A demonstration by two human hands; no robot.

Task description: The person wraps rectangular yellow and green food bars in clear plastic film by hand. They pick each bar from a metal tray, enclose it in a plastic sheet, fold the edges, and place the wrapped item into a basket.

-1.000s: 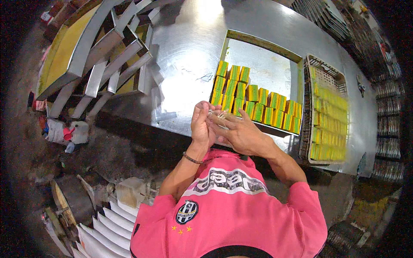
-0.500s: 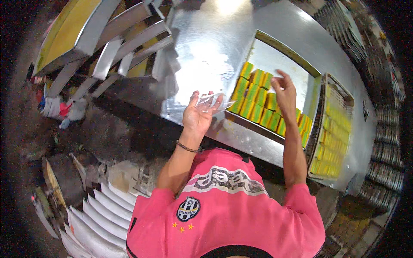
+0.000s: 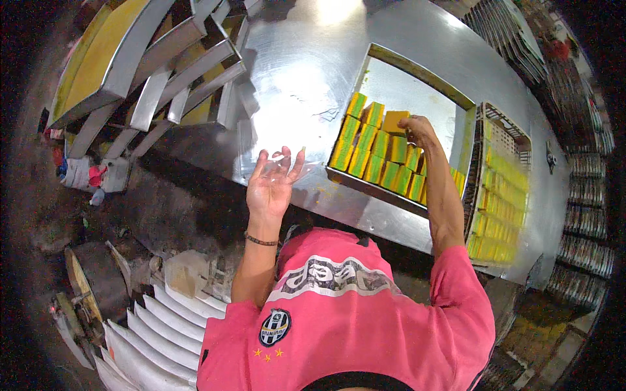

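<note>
My right hand reaches into a shallow metal tray and pinches the edge of a yellow cake piece, whose flat yellow face is turned up. Rows of green-and-yellow layered cake pieces stand close beside it in the near part of the tray. Left of the tray, my left hand is raised palm up with its fingers spread and curled. Thin clear plastic, which looks like a small bag, rests among those fingers, and its outline is faint.
The tray sits on a shiny metal table. A crate with yellow pieces under clear wrap stands to its right. Metal trays are stacked at the far left, and white sacks lie below them. More stacked racks line the right side.
My right hand has lowered onto a cake piece and taken hold of it, showing its yellow face. My left hand has shifted left with the plastic, its fingers spread more.
</note>
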